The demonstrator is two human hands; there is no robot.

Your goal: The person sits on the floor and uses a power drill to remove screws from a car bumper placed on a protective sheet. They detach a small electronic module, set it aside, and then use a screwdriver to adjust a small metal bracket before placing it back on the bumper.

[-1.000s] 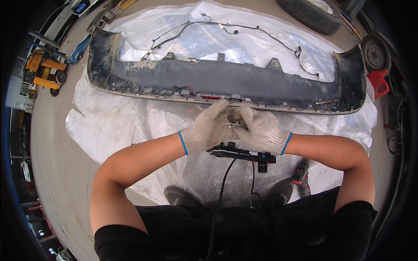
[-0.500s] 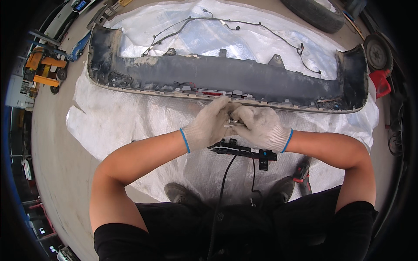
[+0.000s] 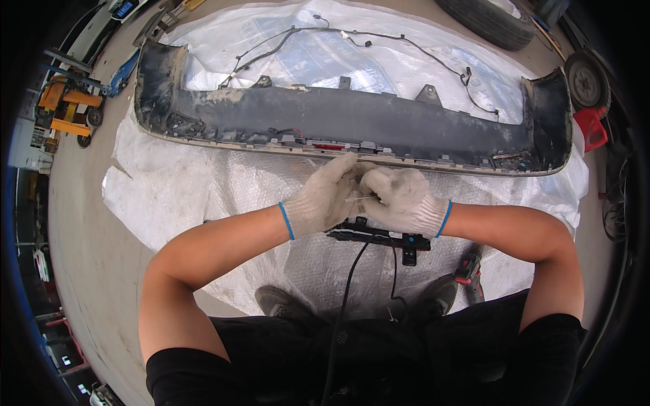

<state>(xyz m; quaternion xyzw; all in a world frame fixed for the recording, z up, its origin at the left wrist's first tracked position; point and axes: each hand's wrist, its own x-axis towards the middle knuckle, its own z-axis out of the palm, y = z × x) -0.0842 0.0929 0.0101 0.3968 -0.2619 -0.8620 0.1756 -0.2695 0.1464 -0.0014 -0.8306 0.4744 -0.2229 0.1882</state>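
Handling: expect the pin to be light and fairly stiff, though its thinness suggests that side load could bend it. Knitted gloves would probably let it slip or snag. Take hold near its middle, between thumb and forefinger, with light pressure.

Location: the pin is between the two hands, just off the near edge of the bumper, about midway along it.

Appearance: the pin is thin, straight and nearly white. One end shows in front of the left palm; the other runs into the right fingers. Its material (too small in view) cannot be told.

Hands: the right hand, gloved, is at the bumper's near side, curled, thumb and forefinger pinched on the pin. The left hand, also gloved, is cupped opposite it. Its fingertips overlap the bumper's edge in view; whether they touch it, or grip anything, cannot be told.

Surroundings: nearer the person than the bumper are a black bar, its cable and, to the right, a power tool. Beyond the bumper's far edge, a harness lies on the sheet.
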